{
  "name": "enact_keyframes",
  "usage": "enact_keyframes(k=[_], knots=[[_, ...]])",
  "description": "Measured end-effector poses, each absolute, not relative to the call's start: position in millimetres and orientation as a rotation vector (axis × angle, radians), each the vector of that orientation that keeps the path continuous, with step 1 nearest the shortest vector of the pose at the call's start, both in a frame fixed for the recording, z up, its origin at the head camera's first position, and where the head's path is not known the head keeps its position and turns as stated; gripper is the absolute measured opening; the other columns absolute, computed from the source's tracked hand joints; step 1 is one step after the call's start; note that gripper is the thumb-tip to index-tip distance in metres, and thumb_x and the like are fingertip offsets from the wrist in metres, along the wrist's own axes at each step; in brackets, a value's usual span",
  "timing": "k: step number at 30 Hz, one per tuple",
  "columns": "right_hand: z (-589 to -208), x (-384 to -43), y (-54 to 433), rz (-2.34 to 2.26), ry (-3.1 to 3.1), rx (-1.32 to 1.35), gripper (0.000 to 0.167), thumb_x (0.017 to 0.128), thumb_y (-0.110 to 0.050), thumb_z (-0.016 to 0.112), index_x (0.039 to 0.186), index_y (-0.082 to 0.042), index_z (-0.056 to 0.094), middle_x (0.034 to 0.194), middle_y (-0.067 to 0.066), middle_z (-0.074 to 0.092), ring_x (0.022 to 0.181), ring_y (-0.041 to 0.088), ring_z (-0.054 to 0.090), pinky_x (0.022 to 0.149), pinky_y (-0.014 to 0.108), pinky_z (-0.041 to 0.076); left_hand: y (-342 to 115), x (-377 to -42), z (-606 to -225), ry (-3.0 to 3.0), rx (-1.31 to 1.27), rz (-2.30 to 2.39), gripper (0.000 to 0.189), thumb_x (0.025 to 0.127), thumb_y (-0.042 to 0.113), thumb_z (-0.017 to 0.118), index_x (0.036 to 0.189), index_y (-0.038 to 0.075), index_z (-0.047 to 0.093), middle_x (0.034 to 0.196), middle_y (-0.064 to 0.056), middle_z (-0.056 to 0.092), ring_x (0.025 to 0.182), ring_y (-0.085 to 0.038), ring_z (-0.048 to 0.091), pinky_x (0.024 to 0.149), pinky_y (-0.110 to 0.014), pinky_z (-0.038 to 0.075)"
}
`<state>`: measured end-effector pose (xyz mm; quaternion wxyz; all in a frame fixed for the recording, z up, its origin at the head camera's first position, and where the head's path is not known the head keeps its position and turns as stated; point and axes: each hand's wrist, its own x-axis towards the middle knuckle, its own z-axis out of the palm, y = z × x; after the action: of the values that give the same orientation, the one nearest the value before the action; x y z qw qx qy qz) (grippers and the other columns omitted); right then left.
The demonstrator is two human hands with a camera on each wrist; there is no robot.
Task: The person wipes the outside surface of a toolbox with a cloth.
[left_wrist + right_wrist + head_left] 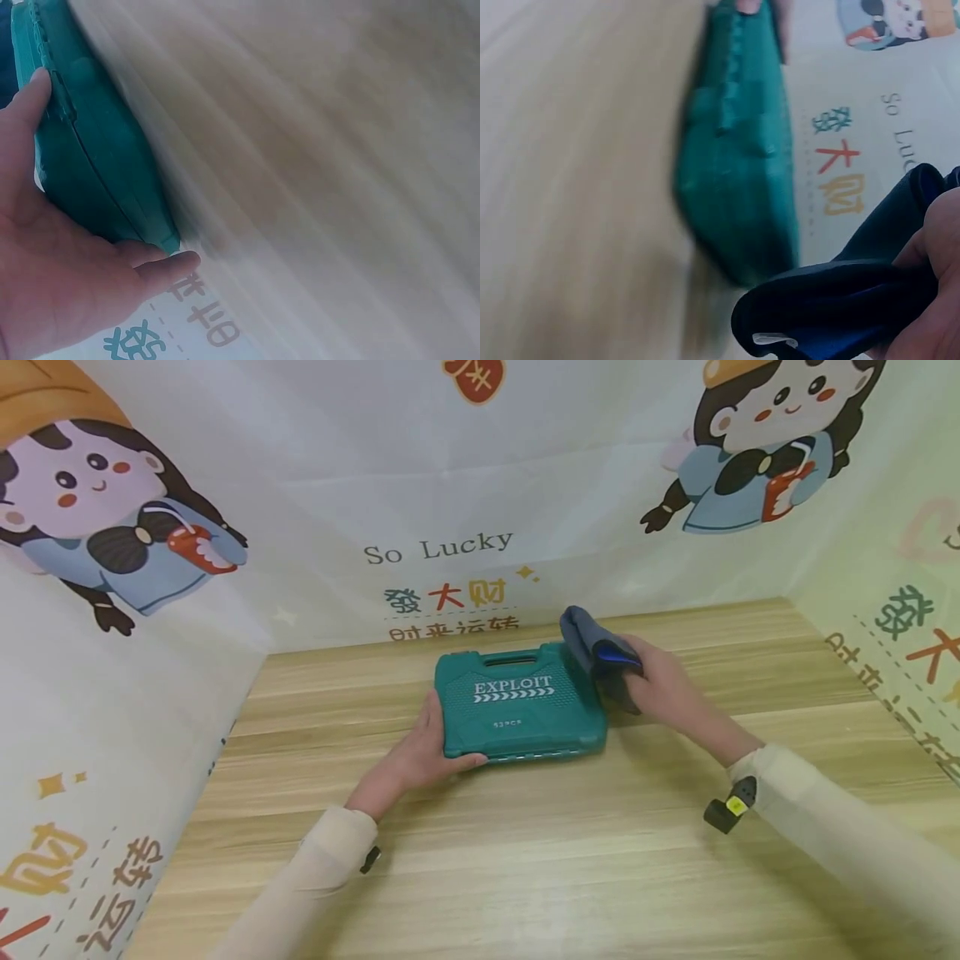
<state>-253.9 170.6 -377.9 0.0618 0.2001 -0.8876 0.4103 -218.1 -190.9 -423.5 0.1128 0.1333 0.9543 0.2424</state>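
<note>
A green hard plastic tool case [525, 731] marked EXPLOIT lies on the wooden table, its carrying handle towards the back. My left hand [420, 747] holds the case by its left end, thumb along the front edge and fingers at the side. In the left wrist view the thumb [37, 94] lies beside the seam. My right hand [663, 681] grips a folded dark grey-blue cloth [581, 639] with a bright blue inner side. The cloth overlaps the case's back right corner in the head view. A small white label shows on the cloth [832, 307] in the right wrist view.
The wooden tabletop [525, 860] extends around the case. A white printed sheet [337, 460] with cartoon figures and lettering rises behind it and along both sides. A small black device [727, 810] sits on the right wrist.
</note>
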Motion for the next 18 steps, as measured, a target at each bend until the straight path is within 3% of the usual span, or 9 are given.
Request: enact_keyframes(k=[9, 18], knots=[[-354.5, -268.6, 135.3, 1.248, -2.687, 0.587, 0.048, 0.097, 0.004, 0.048, 0.145, 0.006, 0.049, 0.128, 0.028, 0.06, 0.1, 0.039, 0.056, 0.087, 0.051, 0.047, -191.0, -217.6, -419.9, 2.784, 0.373, 0.702, 0.128, 0.09, 0.061, 0.07, 0.156, -0.003, -0.02, 0.165, -0.023, -0.014, 0.15, -0.039, 0.011, 0.116, -0.048, 0.026], [-336.5, -286.9, 86.1, 1.177, -2.668, 0.64, 0.047, 0.098, 0.002, 0.051, 0.145, 0.004, 0.049, 0.134, 0.024, 0.059, 0.106, 0.035, 0.057, 0.093, 0.049, 0.046, -189.0, -219.1, -420.2, 2.784, 0.381, 0.711, 0.128, 0.09, 0.061, 0.07, 0.156, -0.003, -0.018, 0.165, -0.025, -0.012, 0.15, -0.04, 0.012, 0.116, -0.048, 0.026]])
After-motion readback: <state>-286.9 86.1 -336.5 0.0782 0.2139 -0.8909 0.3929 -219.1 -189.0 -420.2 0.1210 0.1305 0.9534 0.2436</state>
